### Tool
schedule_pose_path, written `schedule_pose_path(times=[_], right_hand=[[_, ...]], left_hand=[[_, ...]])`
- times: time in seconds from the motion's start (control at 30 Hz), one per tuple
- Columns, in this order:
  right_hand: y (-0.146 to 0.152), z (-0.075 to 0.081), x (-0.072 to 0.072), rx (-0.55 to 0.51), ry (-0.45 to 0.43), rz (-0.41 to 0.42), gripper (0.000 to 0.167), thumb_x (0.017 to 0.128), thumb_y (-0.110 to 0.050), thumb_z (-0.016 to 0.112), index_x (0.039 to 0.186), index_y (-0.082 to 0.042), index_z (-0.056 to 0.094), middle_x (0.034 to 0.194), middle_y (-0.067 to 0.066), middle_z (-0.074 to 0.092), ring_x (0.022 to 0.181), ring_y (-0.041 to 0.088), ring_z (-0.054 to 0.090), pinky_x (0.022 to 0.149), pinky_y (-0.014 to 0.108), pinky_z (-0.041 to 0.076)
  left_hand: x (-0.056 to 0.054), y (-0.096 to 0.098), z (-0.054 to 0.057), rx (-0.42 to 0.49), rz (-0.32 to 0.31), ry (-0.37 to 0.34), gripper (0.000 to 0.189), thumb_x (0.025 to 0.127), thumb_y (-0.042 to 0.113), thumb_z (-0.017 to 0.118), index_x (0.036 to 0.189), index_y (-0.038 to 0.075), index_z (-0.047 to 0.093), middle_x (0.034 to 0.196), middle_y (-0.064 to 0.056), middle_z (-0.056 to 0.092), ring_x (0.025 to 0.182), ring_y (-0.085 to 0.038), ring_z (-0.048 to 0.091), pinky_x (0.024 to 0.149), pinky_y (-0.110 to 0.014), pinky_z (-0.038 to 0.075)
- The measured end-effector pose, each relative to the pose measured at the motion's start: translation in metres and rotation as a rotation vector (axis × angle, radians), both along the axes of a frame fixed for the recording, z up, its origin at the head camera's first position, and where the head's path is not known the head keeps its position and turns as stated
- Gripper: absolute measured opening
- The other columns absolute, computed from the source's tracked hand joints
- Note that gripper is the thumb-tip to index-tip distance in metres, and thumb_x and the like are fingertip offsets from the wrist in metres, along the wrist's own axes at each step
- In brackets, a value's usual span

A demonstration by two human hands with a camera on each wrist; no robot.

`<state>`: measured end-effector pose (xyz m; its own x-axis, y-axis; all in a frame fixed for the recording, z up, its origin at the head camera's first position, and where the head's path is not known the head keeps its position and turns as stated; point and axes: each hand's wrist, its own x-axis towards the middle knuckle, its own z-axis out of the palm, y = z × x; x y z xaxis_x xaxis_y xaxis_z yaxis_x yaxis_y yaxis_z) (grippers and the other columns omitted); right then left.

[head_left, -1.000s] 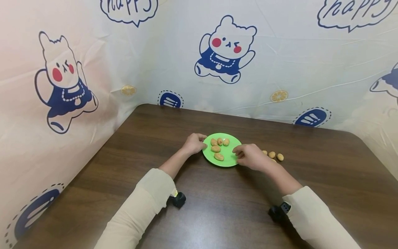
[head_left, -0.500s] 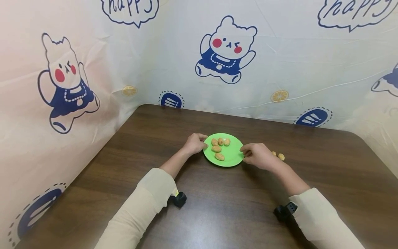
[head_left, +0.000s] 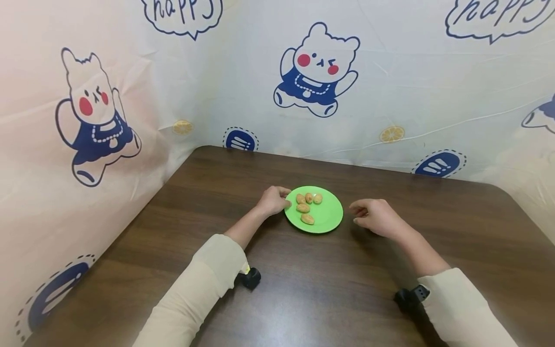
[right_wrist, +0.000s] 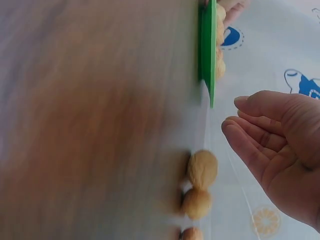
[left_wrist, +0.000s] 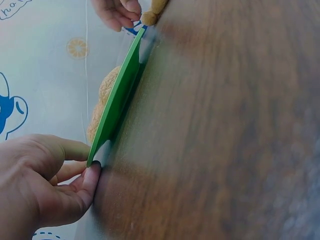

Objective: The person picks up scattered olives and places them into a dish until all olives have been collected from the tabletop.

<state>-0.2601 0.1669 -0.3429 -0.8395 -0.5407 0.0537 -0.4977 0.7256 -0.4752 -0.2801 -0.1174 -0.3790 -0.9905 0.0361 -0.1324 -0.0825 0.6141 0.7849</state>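
A round green plate (head_left: pixel 328 212) lies on the table with several tan, rough-skinned peanuts in the shell (head_left: pixel 307 219) on its left half. My left hand (head_left: pixel 272 201) pinches the plate's left rim; the left wrist view shows the thumb (left_wrist: pixel 90 182) against the rim's edge. Just right of the plate, apart from it, hovers my right hand (head_left: pixel 378 218). Its fingers are loosely bent, and nothing shows between them in the right wrist view. Loose peanuts (right_wrist: pixel 202 169) lie on the table near this hand; in the head view the hand hides them.
The dark wooden table (head_left: pixel 312 284) extends around the plate. Behind and to the left hangs a pale cloth (head_left: pixel 243 72) printed with cartoon figures. A small black camera is strapped to each wrist.
My right hand has moved right, from over the plate's right side to beyond its rim, covering the loose peanuts from the head view. The left hand still holds the plate in place.
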Motion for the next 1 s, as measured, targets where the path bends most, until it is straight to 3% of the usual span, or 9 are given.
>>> schedule_pose_path(times=[0.53, 0.73, 1.0], right_hand=[[0.036, 0.001, 0.0, -0.007, 0.013, -0.091, 0.028, 0.081, -0.001, 0.065, 0.108, 0.009, 0.062, 0.097, 0.017, 0.065, 0.086, 0.029, 0.061, 0.07, 0.039, 0.051], [0.047, 0.002, 0.0, -0.007, 0.008, -0.136, 0.03, 0.082, -0.001, 0.064, 0.11, 0.01, 0.06, 0.097, 0.02, 0.065, 0.088, 0.033, 0.062, 0.066, 0.038, 0.052], [0.055, 0.001, 0.0, -0.014, 0.068, -0.253, 0.032, 0.082, -0.002, 0.065, 0.11, 0.012, 0.059, 0.098, 0.025, 0.064, 0.089, 0.037, 0.061, 0.068, 0.042, 0.051]], left_hand=[[0.0, -0.001, 0.0, 0.002, -0.002, 0.004, 0.044, 0.087, 0.007, 0.063, 0.129, 0.002, 0.053, 0.118, -0.012, 0.057, 0.106, -0.022, 0.051, 0.081, -0.03, 0.046], [-0.002, 0.001, 0.0, 0.008, -0.011, 0.003, 0.044, 0.087, 0.007, 0.063, 0.13, 0.002, 0.053, 0.115, -0.012, 0.058, 0.101, -0.021, 0.054, 0.074, -0.027, 0.047], [-0.001, -0.001, 0.0, 0.002, -0.001, -0.002, 0.044, 0.087, 0.008, 0.063, 0.13, 0.003, 0.053, 0.117, -0.012, 0.057, 0.104, -0.021, 0.052, 0.077, -0.028, 0.047]])
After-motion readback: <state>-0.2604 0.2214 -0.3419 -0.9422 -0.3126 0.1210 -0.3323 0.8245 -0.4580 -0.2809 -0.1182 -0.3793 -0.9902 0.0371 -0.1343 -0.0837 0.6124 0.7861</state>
